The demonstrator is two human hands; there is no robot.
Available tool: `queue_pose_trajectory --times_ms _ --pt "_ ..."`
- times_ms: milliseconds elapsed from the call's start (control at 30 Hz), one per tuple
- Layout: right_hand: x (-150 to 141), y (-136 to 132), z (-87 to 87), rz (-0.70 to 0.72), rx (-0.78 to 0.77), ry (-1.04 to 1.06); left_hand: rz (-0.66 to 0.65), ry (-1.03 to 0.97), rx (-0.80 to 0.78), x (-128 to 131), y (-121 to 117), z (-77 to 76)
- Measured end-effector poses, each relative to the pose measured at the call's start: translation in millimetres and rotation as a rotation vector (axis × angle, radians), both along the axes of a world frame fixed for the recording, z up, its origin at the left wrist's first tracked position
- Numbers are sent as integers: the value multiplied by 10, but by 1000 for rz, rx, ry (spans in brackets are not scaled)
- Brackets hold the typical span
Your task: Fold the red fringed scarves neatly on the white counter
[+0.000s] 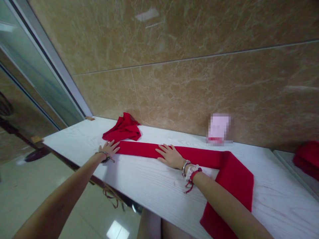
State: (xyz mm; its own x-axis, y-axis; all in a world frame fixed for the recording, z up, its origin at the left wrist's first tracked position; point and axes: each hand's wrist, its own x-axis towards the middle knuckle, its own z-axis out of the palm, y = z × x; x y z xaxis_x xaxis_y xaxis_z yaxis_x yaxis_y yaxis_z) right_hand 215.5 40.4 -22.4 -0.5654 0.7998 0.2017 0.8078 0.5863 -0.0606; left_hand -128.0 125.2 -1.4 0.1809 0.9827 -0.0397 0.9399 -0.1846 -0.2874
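A long red strip of cloth (144,149) lies flat along the white table. Its right part turns toward the front edge in a wider panel, partly covered by my right forearm. On the strip's left end rests my left hand (109,148), fingers spread. My right hand (170,156) presses flat on the middle of the strip, fingers apart. Just behind my left hand sits a crumpled red cloth (123,127). Bracelets circle both wrists, with a white scrunchie on the right one.
The white table (149,179) runs along a brown marble-tiled wall (174,86). A blurred pink item (218,127) stands against the wall. At the far right is a red bundle (307,159). A fan stand (35,154) is on the floor at left, near a glass panel (37,56).
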Motion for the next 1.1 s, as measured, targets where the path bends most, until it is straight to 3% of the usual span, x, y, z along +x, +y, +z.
queue_pose_trajectory --times_ms 67,133,233,300,533,767,933,1000,1100 --pt "-9 7 -1 -3 -4 -6 9 -19 64 99 51 73" --pt "-11 14 -6 -2 -9 -11 -67 -47 51 242 108 125" --pt "-9 15 -6 -5 -13 -16 -185 -67 -124 431 208 161" --pt "-9 12 0 -12 -16 -22 -180 -57 -208 496 279 182" --pt "-14 3 19 -11 -31 -27 -137 -57 -270 484 395 388" --pt "56 -65 153 67 -89 -26 -142 -121 -296 367 191 740" --pt "506 -469 412 155 -109 109 -241 -226 -343 454 -12 1169" --pt "810 -697 491 170 -149 137 -351 -319 -385 662 -111 1343" --pt "1258 -1016 531 88 -214 134 -516 -428 -431 1192 -317 1517"
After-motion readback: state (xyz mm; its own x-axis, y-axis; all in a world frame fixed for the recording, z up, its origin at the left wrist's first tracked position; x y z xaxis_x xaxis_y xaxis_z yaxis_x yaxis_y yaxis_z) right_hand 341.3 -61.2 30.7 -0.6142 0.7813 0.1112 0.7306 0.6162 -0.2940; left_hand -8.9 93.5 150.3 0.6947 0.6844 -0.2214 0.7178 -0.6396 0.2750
